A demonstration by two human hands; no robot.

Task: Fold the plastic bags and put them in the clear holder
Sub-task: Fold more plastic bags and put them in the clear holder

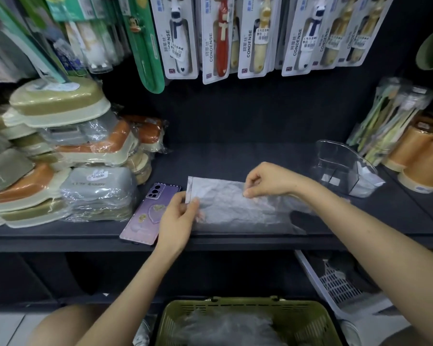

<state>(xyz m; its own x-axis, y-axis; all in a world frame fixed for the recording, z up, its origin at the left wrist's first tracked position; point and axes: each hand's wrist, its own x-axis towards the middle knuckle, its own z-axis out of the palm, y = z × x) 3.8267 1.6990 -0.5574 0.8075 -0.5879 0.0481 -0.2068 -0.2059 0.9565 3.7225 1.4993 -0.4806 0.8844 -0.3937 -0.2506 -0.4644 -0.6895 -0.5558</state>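
So the big thing here is the dark shelf [223, 156] running across the middle of the frame, with toothbrush packs [235, 33] hanging along the top and a stack of wrapped soap boxes [61, 158] piled at the left. Bottom centre there's a green basket [235, 304] with what looks like more crumpled clear plastic inside, so I'd guess plenty of the job is left. The plastic bag [235, 208] being worked on lies flat on the shelf, dead centre, long axis going left to right across the frame. The clear holder [340, 163] sits at the right of the shelf, a bit further back than the bag, and it already has some folded bags [367, 183] in its near end. A purple phone [148, 216] lies just left of the bag. The left hand [178, 221] pinches the bag's left short edge near the top corner, thumb on top. The right hand [267, 179] has its fingers curled and nips the far long edge right of the middle. Neither hand is loose; both have plastic between the fingertips. What matters next, I reckon: the fold goes along that long axis, left end carried over toward the right. The holder is off to the right too, so the right hand is the nearer one for dropping it in.
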